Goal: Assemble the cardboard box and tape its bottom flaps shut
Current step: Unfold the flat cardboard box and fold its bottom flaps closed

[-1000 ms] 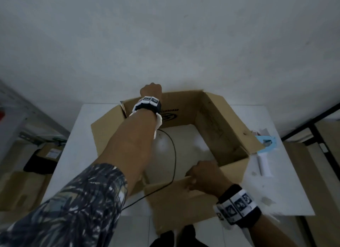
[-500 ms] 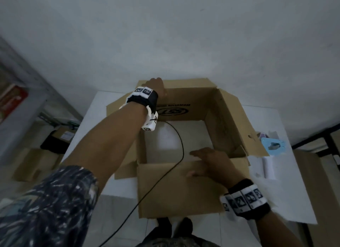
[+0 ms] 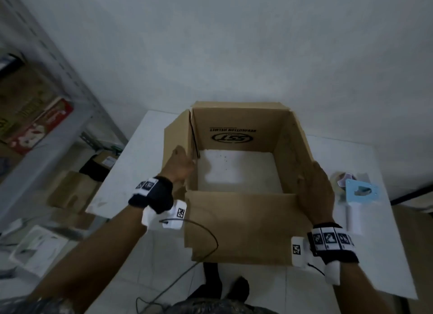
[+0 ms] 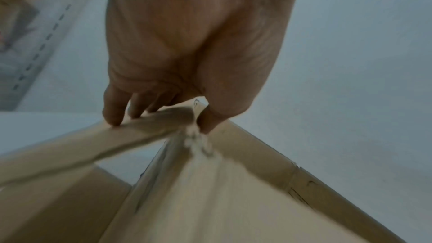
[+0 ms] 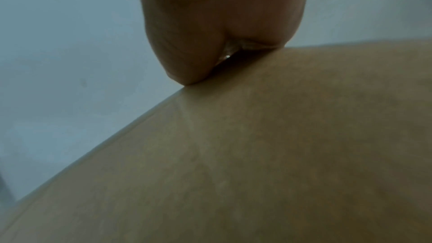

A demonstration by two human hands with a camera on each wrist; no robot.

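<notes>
White tabletop (image 3: pixel 131 163) filled the middle of the head view, with a pale wall behind it and tiled floor at the bottom edge. Nearest to us, low in the frame, our two forearms reached forward, each wearing a dark wrist strap with printed markers, and a thin black cable (image 3: pixel 206 248) looped across the near flap (image 3: pixel 243 227) of the cardboard box (image 3: pixel 236 131), which hung outward toward us. The box stood at centre frame on the table, walls up, and bare tabletop showed through its unclosed bottom.

Our left hand (image 3: pixel 179 166) held the left wall at centre left; the left wrist view showed the fingers (image 4: pixel 114 114) on one side of the cardboard edge and the thumb on the other, pinching it. Our right hand (image 3: pixel 315 189) lay against the outside of the right wall at centre right, fingers straight and pressed flat; in the right wrist view, the thumb (image 5: pixel 187 69) touched the cardboard.

Just right of that hand, a tape dispenser (image 3: pixel 356 196) with a light blue plate lay on the table. Farther off, at upper left, a metal shelf (image 3: pixel 58 126) carried boxes.
</notes>
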